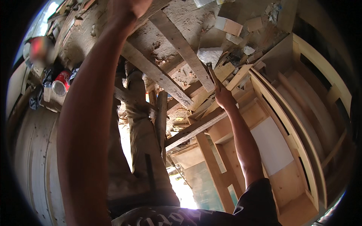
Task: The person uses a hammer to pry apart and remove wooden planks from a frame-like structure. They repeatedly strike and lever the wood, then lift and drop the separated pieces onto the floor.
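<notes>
My right hand (225, 98) is closed around the wooden handle of what looks like a hammer (213, 75), its small dark end pointing away from me. Just left of that tool lies the end of a long weathered plank (183, 47). A second worn plank (158, 75) runs roughly beside it, and both slope down toward a crossing beam (198, 130). At the top edge, my left hand (130, 6) is partly cut off, close to the far end of a wooden board (152, 13). Its fingers are hidden, so whether it grips the board does not show.
Unfinished wooden cabinet frames (301, 158) stand on the right. Wood offcuts (229, 25) and a crumpled white plastic bag (210, 55) litter the dirt floor. A red can (61, 83) sits at left near black plastic. My trousered legs (143, 124) are close beside the planks.
</notes>
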Available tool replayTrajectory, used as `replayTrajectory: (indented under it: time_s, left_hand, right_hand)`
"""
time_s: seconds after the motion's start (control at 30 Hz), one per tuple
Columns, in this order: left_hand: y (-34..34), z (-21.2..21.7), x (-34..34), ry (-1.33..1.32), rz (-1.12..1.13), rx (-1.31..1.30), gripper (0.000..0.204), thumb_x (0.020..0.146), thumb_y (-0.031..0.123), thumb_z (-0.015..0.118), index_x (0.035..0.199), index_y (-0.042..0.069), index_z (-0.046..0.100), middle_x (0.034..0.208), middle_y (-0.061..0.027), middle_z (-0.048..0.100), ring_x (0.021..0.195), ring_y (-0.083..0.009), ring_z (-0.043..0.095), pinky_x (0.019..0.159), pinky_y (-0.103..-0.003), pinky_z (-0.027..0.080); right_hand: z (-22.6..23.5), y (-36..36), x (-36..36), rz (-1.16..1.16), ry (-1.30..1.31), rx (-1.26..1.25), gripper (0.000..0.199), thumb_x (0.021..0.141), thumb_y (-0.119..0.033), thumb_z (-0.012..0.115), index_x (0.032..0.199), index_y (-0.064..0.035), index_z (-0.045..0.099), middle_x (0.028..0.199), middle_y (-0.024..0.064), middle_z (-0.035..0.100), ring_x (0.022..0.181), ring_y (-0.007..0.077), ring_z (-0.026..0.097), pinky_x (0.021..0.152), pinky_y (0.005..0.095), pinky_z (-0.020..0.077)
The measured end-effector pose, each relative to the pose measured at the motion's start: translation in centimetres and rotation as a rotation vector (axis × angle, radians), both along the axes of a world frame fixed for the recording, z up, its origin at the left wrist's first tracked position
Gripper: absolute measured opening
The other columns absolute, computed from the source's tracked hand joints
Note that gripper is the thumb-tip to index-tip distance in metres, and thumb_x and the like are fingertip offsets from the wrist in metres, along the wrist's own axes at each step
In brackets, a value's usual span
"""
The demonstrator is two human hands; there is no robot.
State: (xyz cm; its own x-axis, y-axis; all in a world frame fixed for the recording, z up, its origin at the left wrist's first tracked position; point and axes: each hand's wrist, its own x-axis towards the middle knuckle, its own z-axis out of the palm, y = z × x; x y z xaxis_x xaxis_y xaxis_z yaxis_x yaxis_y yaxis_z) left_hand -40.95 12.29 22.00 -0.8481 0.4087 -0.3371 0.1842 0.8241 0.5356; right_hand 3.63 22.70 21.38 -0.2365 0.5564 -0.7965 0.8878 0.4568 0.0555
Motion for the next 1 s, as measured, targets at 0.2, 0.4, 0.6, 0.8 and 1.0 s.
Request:
replayTrajectory:
  time_s: [0.2, 0.4, 0.6, 0.8, 1.0]
  left_hand:
    - [-0.8, -2.0, 0.1, 0.079, 0.023, 0.079, 0.058, 0.098, 0.042, 0.049, 0.071, -0.007, 0.063, 0.064, -0.0282, 0.058, 0.062, -0.0430, 0.061, 0.063, -0.052, 0.046]
    - [-0.1, -2.4, -0.2, 0.089, -0.022, 0.051, 0.058, 0.099, 0.043, 0.048, 0.071, -0.007, 0.062, 0.067, -0.0287, 0.058, 0.065, -0.0421, 0.062, 0.063, -0.050, 0.046]
    - [0.2, -1.2, 0.7, 0.085, 0.063, 0.114, 0.056, 0.099, 0.043, 0.049, 0.073, -0.005, 0.063, 0.069, -0.0273, 0.060, 0.067, -0.0412, 0.063, 0.064, -0.051, 0.046]
    - [-0.3, -0.7, 0.1, 0.018, 0.028, -0.007, 0.060, 0.101, 0.048, 0.043, 0.078, -0.003, 0.065, 0.072, -0.0264, 0.060, 0.071, -0.0404, 0.063, 0.065, -0.050, 0.046]
    - [0.8, 0.5, 0.0, 0.009, -0.004, 0.068, 0.056, 0.100, 0.045, 0.044, 0.079, -0.002, 0.065, 0.072, -0.0262, 0.062, 0.071, -0.0404, 0.064, 0.065, -0.049, 0.046]
  right_hand:
    - [2.0, -1.4, -2.8, -0.100, 0.134, 0.046, 0.049, 0.102, -0.042, 0.040, 0.104, 0.0027, 0.061, 0.083, 0.0292, 0.065, 0.088, 0.0479, 0.063, 0.080, 0.0550, 0.0487]
    - [0.8, 0.3, -1.1, -0.130, 0.056, 0.105, 0.055, 0.101, -0.047, 0.040, 0.101, 0.0042, 0.061, 0.082, 0.0279, 0.065, 0.083, 0.0489, 0.063, 0.074, 0.0547, 0.0480]
    - [-0.8, 2.5, 1.4, 0.122, -0.074, -0.041, 0.048, 0.103, -0.042, 0.040, 0.098, 0.0022, 0.057, 0.073, 0.0279, 0.063, 0.076, 0.0487, 0.063, 0.066, 0.0525, 0.0494]
    - [2.0, 1.2, -2.6, -0.030, 0.159, -0.012, 0.052, 0.103, -0.042, 0.037, 0.098, 0.0051, 0.059, 0.076, 0.0291, 0.064, 0.081, 0.0491, 0.064, 0.074, 0.0552, 0.0514]
    - [0.2, 2.4, -0.8, 0.047, 0.017, -0.055, 0.054, 0.102, -0.043, 0.038, 0.089, 0.0051, 0.060, 0.075, 0.0301, 0.063, 0.080, 0.0496, 0.062, 0.071, 0.0556, 0.0497]
